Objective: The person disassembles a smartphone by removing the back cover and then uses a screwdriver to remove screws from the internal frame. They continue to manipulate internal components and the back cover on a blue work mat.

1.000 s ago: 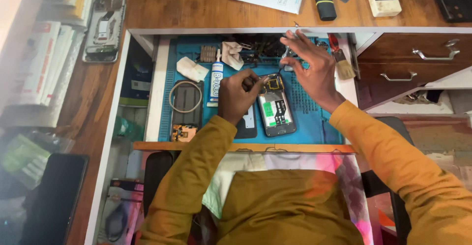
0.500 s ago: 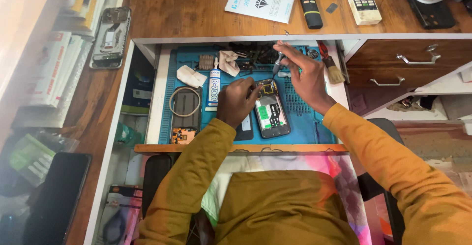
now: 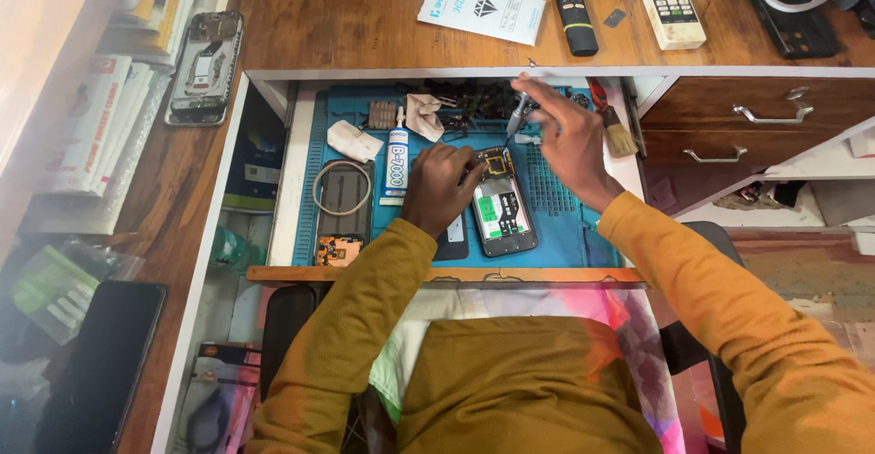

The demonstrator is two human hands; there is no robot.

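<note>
On the blue mat (image 3: 565, 226), inside the pulled-out tray, item one: opened phone (image 3: 502, 212), back off, long axis running away from me and tilted slightly left at the top. My left hand (image 3: 441, 188) rests curled at its upper left corner, fingertips pinning the top edge. My right hand (image 3: 567, 135) sits just beyond the phone's upper right, fingers closed on a thin screwdriver (image 3: 516, 115) whose tip slants down-left toward the phone's top end (whether it touches, I cannot tell). Left hand is the nearer of the two to the phone; right hand stands a little above it.

Item two: glue tube (image 3: 396, 164), lying parallel, left of my left hand. Item three: second phone (image 3: 343, 206) ringed by a loop of cable, farther left. Item four: brush (image 3: 616, 128) along the mat's right edge, just beside my right hand.

Open room: bare mat right of the phone; the tray's front rail lies close below it.
</note>
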